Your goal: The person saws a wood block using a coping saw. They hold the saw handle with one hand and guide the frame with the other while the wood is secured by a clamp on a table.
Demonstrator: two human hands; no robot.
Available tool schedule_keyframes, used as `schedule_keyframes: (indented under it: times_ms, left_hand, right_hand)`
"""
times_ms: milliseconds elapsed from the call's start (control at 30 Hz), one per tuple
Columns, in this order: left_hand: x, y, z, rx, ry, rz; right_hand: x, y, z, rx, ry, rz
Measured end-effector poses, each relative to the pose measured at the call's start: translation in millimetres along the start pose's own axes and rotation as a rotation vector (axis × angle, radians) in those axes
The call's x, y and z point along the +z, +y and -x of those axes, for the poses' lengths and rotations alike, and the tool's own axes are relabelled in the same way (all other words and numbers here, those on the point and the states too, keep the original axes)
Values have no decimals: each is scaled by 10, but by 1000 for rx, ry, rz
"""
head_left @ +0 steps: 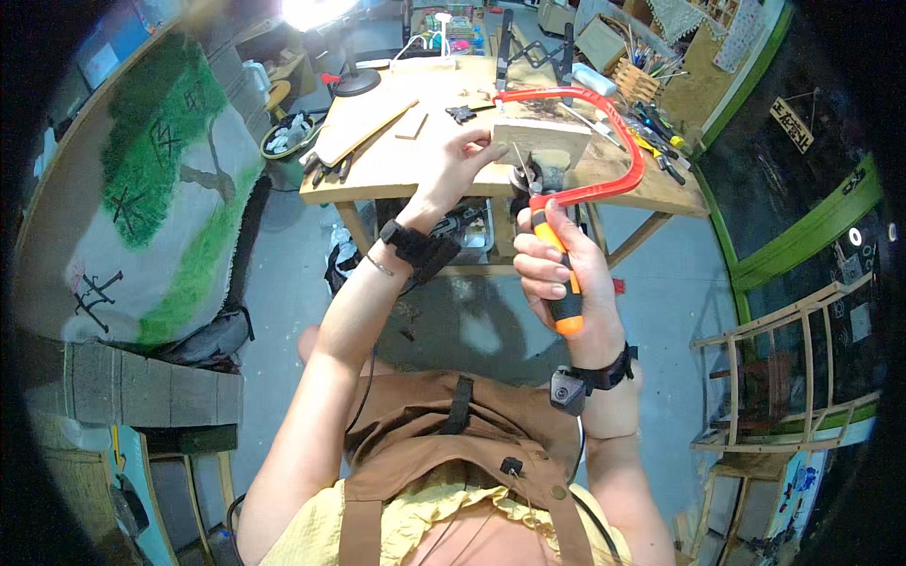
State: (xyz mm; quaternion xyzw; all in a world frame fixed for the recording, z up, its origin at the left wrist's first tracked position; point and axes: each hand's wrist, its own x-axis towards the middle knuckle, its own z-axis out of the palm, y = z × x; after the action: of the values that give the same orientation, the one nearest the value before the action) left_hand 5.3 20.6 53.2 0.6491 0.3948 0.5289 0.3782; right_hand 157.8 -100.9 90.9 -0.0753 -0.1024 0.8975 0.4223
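Observation:
My right hand [562,269] grips the orange-and-black handle [567,315] of a red-framed coping saw [623,141]. Its thin blade crosses by the left part of a light wooden board [557,135], which stands upright at the bench's front edge, over a dark vise [525,175]. My left hand [465,162] is at the board's left end beside the blade, fingers bent together; what they hold, if anything, is hidden.
The wooden workbench [368,174] carries loose planks [363,132], a lamp base [357,83], a black folding stand [536,57] and scattered tools [661,141]. A bin [444,231] sits underneath. A painted cloth panel [142,208] is left; a green-framed door [802,231] is right.

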Motion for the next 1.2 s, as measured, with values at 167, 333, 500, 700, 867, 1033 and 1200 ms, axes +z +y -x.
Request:
schedule_keyframes:
  times_ms: [167,333,500,700,867,1033,1200]
  left_hand:
    - [43,-12,-32,-29,0,46]
    - [-40,-131,-57,25,20,37]
    - [32,-91,-53,-59,28,72]
    - [4,-61,-43,5,8,41]
    - [28,105,19,-163,30,-2]
    - [42,-89,-46,137,19,-5]
    - [25,-25,-39,-124,-15,7]
  right_hand:
    - [60,-169,-475,-97,129,237]
    - [24,-1,-49,-21,126,290]
    - [73,-91,-274,-109,173,309]
    - [15,-191,-327,-18,76,206]
    - [32,-140,-134,-22,42,171]
    - [66,-186,-485,-100,120,86]
    - [0,-99,80,-18,33,61]
